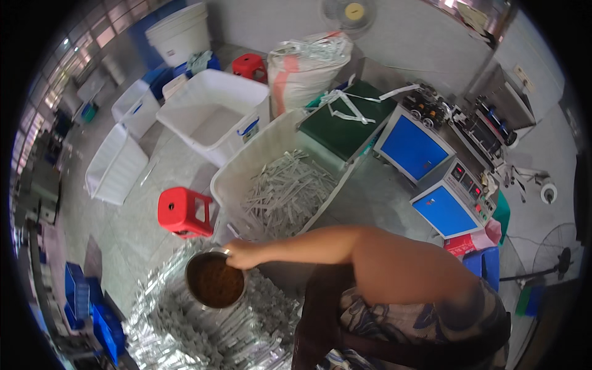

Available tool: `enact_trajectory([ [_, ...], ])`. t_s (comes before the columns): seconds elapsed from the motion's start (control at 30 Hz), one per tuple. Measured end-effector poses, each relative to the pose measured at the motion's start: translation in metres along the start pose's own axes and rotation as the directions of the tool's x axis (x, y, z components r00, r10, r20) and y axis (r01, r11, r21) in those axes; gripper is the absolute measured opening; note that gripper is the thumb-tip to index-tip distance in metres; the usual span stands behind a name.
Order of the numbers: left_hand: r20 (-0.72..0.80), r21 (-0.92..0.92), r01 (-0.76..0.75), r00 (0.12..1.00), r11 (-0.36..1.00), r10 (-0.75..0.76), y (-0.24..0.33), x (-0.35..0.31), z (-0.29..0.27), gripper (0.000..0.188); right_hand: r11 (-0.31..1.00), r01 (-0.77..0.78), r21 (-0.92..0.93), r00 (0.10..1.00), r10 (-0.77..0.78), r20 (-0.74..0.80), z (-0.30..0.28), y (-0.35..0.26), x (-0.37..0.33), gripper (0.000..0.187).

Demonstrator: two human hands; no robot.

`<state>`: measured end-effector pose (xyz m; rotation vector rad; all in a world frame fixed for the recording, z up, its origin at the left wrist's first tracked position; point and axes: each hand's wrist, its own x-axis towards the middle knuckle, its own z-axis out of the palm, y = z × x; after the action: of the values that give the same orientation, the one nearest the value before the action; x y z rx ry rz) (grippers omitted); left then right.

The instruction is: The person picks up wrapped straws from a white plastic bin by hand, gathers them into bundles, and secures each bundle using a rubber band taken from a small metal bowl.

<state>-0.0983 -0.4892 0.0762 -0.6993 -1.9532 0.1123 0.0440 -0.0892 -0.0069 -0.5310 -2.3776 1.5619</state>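
My right hand is closed on the rim of a round metal bowl, my bare arm reaching leftward across the view. The bowl is tilted so that its inside shows, with a loose brown grainy material in it. Under and around the bowl spreads a large heap of shiny silver packets or strips. Whether the bowl touches the heap I cannot tell. My left hand is not in view.
A white tub beyond the heap holds many pale strips. A red stool stands left of it. Farther back are another white tub, a stuffed sack and a machine with blue panels. Blue crates lie at left.
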Motion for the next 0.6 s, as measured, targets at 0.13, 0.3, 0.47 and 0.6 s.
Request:
enact_trajectory([
  [0.13, 0.350, -0.104, 0.874, 0.480, 0.476, -0.805, 0.030, -0.017, -0.043, 0.043, 0.928, -0.372, 0.028, 0.902, 0.368, -0.224, -0.148, 0.082, -0.062, 0.034],
  [0.3, 0.223, -0.156, 0.927, 0.369, 0.341, -0.902, 0.059, -0.092, -0.052, 0.034, 0.674, -0.668, 0.317, 0.417, 0.691, -0.590, -0.276, 0.244, -0.138, 0.024],
  [0.47, 0.349, 0.176, 0.968, 0.106, 0.176, -0.931, 0.103, -0.111, -0.128, 0.036, 0.520, -0.217, 0.826, 0.156, 0.854, -0.497, -0.358, 0.400, -0.163, 0.032],
  [0.6, 0.312, 0.026, 0.999, 0.009, 0.018, -0.950, 0.167, -0.108, -0.204, 0.035, 0.439, -0.173, 0.882, 0.142, 0.897, -0.419, -0.403, 0.486, -0.173, 0.040],
])
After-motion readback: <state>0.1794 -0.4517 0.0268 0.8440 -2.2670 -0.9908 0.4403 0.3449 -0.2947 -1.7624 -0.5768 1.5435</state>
